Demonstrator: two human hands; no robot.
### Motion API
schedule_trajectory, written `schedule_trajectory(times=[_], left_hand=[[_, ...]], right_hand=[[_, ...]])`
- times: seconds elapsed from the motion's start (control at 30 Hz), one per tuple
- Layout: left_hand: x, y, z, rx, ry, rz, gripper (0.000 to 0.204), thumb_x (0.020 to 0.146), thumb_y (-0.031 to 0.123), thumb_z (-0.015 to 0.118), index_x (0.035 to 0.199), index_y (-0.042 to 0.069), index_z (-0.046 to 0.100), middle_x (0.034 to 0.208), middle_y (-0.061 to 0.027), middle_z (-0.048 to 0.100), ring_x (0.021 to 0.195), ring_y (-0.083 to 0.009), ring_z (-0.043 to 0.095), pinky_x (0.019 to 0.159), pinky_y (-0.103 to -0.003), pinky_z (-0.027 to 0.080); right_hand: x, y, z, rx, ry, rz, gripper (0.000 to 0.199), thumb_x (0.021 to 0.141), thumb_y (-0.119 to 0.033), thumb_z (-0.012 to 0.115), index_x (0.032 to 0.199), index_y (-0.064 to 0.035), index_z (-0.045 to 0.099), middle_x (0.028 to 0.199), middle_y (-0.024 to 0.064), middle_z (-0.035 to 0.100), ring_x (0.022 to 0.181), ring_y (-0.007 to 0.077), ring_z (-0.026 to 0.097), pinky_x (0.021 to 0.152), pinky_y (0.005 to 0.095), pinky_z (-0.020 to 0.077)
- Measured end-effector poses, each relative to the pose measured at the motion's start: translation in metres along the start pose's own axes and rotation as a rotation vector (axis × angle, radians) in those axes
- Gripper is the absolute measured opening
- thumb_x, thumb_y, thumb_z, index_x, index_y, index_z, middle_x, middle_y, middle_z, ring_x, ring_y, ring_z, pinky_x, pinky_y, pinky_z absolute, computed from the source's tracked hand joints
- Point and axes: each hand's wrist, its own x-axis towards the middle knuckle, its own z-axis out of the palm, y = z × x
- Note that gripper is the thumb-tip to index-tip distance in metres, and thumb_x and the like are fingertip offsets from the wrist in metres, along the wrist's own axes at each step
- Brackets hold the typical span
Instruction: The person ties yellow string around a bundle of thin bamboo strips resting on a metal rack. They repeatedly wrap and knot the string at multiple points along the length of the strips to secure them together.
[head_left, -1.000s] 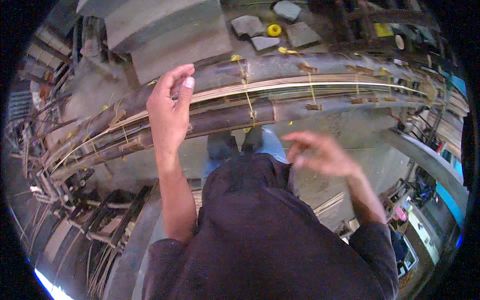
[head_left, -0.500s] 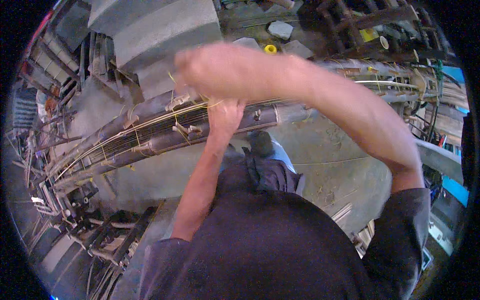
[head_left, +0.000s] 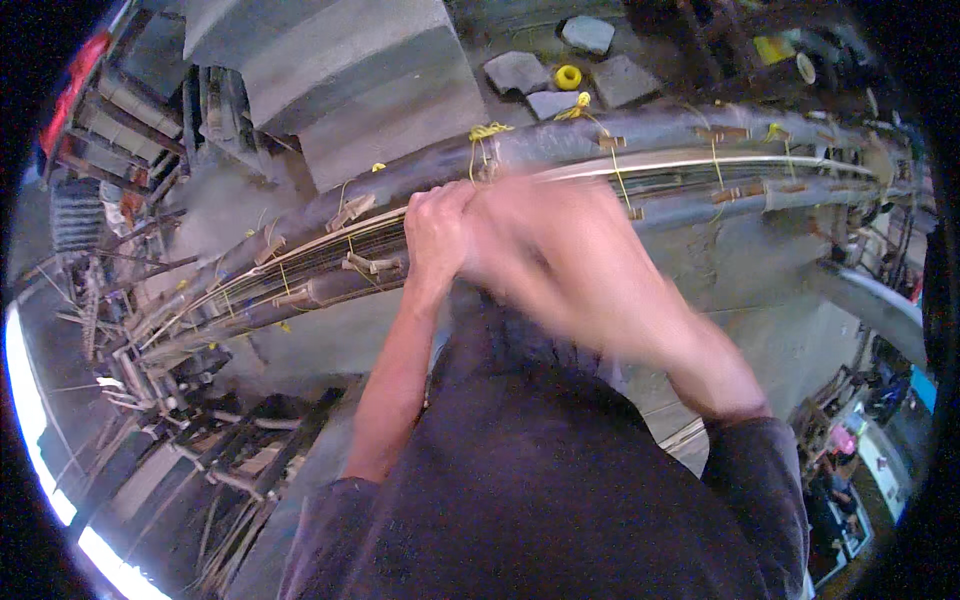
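Curls left grip (head_left: 437, 235) over a long bundle of thin strips (head_left: 305, 256) extending to either side of it, too hidden to tell as clamped on anything. Holds right grip (head_left: 520, 215) just beside the left, too motion-blurred to tell as apart or together. Works between a dark far pole (head_left: 425, 167) just beyond both grips and a dark near pole (head_left: 335, 287) on the other side, with knotted yellow cord (head_left: 490, 131) past the right grip and a yellow ring (head_left: 568, 77) among grey slabs (head_left: 517, 72) farther beyond.

The cords (head_left: 490, 131) are yellow, the strips (head_left: 700, 160) pale.
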Motion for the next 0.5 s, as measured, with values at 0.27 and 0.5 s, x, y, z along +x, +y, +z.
schedule_trajectory(times=[0.27, 0.5], left_hand=[[0.006, 0.007, -0.004, 0.047, -0.04, 0.038, 0.022, 0.092, 0.026, 0.059, 0.093, 0.008, 0.07, 0.09, -0.0133, 0.069, 0.082, -0.0324, 0.064, 0.074, -0.04, 0.046], [0.006, 0.005, -0.001, -0.093, 0.006, 0.068, 0.016, 0.087, 0.022, 0.062, 0.091, 0.01, 0.071, 0.076, -0.0117, 0.065, 0.07, -0.0311, 0.061, 0.065, -0.041, 0.043]], right_hand=[[0.058, 0.134, 0.102, 0.717, 0.235, 0.474, 0.026, 0.088, -0.027, 0.059, 0.088, -0.0028, 0.067, 0.083, 0.0206, 0.066, 0.077, 0.0349, 0.065, 0.067, 0.0429, 0.0518], [-0.042, 0.036, 0.072, 0.651, -0.017, 0.002, 0.027, 0.091, -0.026, 0.05, 0.081, -0.0022, 0.06, 0.08, 0.0205, 0.064, 0.082, 0.0383, 0.063, 0.071, 0.0475, 0.0509]])
